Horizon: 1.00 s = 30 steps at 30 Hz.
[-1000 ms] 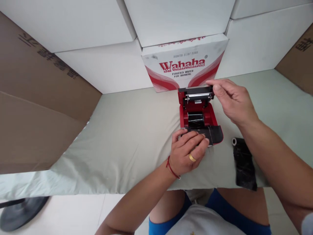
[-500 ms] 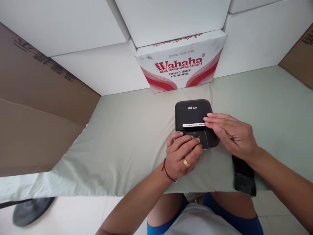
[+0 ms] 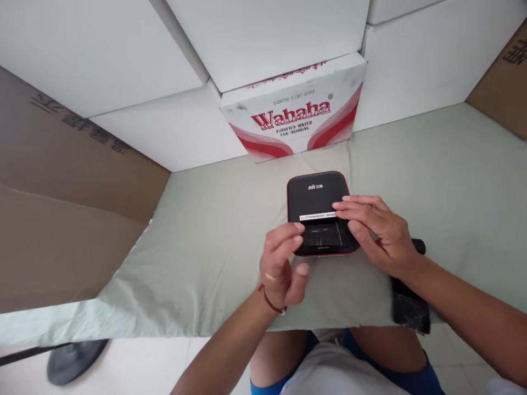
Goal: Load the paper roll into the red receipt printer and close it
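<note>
A flat black device with rounded corners and a red edge lies on the cloth, with white lettering and a narrow white label across it. Below the label is a dark, shiny rectangular panel or film; I cannot tell which. My left hand is at the device's lower left, fingers bent and thumb apart, with two fingertips at the panel's left edge. Stretched fingers of my right hand rest over the device's right edge, the thumb near its lower right side. Neither hand grips anything visible.
A black object with a shiny end lies partly under my right forearm at the table edge. Behind the device stands a red-and-white Wahaha box before white boxes. Brown cartons stand left and right. Green cloth covers the table.
My left hand has lifted off the dark panel and drawn left, its fingers opening apart, uncovering the device's lower part. My right hand stays on the right edge. The view has shifted slightly.
</note>
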Each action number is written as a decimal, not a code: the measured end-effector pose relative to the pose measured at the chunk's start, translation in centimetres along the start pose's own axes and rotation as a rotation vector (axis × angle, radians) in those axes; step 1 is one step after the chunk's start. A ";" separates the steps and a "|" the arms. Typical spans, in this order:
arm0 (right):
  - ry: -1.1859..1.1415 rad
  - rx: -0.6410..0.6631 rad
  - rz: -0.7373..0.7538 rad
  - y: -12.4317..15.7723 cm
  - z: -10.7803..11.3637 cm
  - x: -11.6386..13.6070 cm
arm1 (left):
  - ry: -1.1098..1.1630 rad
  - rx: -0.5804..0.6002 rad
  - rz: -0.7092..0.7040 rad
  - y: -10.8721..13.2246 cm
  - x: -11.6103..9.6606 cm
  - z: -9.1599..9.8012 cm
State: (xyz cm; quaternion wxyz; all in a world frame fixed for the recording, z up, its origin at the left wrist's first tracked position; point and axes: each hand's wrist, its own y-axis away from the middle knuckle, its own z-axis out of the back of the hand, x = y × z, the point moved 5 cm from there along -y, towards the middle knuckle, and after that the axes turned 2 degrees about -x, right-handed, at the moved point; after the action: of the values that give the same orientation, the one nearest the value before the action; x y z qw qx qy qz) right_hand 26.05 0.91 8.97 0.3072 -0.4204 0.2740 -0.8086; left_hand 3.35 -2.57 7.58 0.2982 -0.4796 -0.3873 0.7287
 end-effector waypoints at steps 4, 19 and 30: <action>0.000 0.035 0.000 0.3 0.0 0.5 | 0.099 -0.031 0.309 -1.0 2.7 0.9; -0.008 0.095 0.067 1.8 -0.7 0.7 | 0.325 0.075 0.446 0.3 6.3 0.0; 0.125 -0.007 0.275 2.3 0.3 3.0 | 0.872 0.205 0.877 0.3 8.9 -1.9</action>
State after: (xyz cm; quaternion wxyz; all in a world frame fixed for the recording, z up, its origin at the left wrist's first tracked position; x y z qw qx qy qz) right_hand 25.56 -2.83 9.06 0.3959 -0.3289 0.3505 -0.7825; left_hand 1.88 5.03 2.71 0.1462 -0.8162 0.0747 0.5539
